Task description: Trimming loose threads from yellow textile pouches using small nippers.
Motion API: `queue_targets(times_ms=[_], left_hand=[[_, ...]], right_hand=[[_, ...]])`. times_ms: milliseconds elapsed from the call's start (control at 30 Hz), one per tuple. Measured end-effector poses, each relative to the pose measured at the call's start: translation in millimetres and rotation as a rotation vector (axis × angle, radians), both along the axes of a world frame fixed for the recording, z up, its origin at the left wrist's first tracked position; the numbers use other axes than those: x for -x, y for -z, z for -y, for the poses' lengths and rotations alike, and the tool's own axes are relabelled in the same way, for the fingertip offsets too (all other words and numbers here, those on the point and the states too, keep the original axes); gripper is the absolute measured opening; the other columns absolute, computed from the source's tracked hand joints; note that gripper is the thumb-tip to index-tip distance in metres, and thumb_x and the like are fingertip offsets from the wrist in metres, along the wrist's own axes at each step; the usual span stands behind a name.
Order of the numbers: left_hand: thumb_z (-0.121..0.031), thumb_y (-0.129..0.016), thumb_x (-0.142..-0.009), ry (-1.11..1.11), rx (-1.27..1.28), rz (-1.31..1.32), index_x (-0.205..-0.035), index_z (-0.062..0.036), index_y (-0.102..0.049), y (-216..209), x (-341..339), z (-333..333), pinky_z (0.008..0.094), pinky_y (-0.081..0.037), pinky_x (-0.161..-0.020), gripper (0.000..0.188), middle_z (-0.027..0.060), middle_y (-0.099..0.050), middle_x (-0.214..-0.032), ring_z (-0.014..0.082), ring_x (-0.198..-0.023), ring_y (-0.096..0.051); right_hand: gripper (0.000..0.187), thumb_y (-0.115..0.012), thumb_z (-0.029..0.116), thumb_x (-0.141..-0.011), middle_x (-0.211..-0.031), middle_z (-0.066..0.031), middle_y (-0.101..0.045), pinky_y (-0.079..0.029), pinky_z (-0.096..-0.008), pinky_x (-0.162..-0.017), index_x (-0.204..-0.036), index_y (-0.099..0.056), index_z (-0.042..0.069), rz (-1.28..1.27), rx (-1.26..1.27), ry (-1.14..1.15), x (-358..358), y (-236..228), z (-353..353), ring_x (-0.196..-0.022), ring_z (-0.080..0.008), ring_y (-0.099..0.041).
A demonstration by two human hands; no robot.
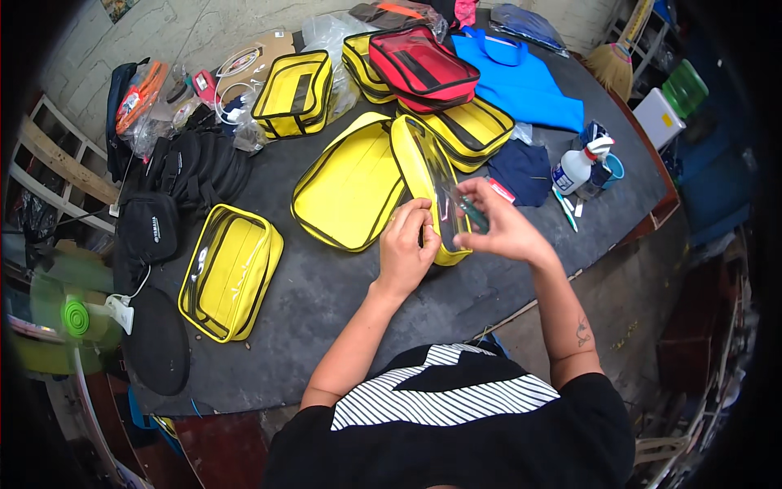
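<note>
At the lower end of a clear-windowed yellow case (pixel 417 153), your left hand (pixel 407 248) had its fingertips bunched in a pinch on the edge, while your right hand (pixel 509 232) gripped a slim dark green tool (pixel 475 213) between thumb and fingers; whether its tip touched the case could not be told. That case stood tilted near the middle of the dark table (pixel 314 285), its window toward your right, against a black-edged yellow panel (pixel 350 187) on its left. Farther left lay another yellow case (pixel 232 277), near a black pouch (pixel 152 228). Beyond your hands, a red case (pixel 423 69) lay on top of more yellow ones, beside a blue bag (pixel 521 85). Off to your right stood a white spray bottle (pixel 575 169).
</note>
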State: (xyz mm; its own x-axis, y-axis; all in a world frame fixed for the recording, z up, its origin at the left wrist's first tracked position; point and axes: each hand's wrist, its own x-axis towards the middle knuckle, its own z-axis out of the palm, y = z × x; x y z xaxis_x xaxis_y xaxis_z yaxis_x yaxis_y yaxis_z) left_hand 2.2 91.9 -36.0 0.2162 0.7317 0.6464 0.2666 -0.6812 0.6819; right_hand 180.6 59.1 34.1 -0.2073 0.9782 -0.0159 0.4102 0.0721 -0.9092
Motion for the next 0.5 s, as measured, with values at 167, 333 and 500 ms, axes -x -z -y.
queue_targets(times_ms=[167, 333, 500], left_hand=[[0.005, -0.058, -0.073, -0.036, 0.029, 0.029, -0.085, 0.0021, -0.055, -6, -4, 2, 0.0353, -0.050, -0.077, 0.012, 0.0159, -0.063, -0.099, 0.0302, -0.087, -0.063], [0.005, -0.058, -0.074, -0.075, 0.013, 0.043, -0.084, 0.0023, -0.055, -11, -9, 3, 0.0357, -0.051, -0.077, 0.011, 0.0170, -0.063, -0.098, 0.0306, -0.088, -0.064], [0.003, -0.059, -0.074, -0.082, 0.021, 0.044, -0.084, 0.0019, -0.055, -11, -12, 5, 0.0380, -0.051, -0.076, 0.011, 0.0169, -0.063, -0.101, 0.0328, -0.089, -0.063]], right_hand=[[0.029, -0.069, 0.005, -0.074, -0.085, -0.0085, -0.054, -0.045, -0.0327, -0.073, -0.102, -0.062, 0.002, 0.706, -0.489, 0.022, 7, -38, 9, -0.083, -0.0245, -0.056], [0.027, -0.069, 0.010, -0.070, -0.079, -0.0060, -0.052, -0.044, -0.0359, -0.069, -0.096, -0.066, 0.005, 1.005, -0.662, -0.083, 17, -48, 11, -0.076, -0.0237, -0.055], [0.019, -0.064, 0.011, -0.069, -0.077, -0.0046, -0.050, -0.041, -0.0340, -0.064, -0.088, -0.065, 0.007, 1.127, -0.727, -0.115, 23, -45, 12, -0.073, -0.0216, -0.053]])
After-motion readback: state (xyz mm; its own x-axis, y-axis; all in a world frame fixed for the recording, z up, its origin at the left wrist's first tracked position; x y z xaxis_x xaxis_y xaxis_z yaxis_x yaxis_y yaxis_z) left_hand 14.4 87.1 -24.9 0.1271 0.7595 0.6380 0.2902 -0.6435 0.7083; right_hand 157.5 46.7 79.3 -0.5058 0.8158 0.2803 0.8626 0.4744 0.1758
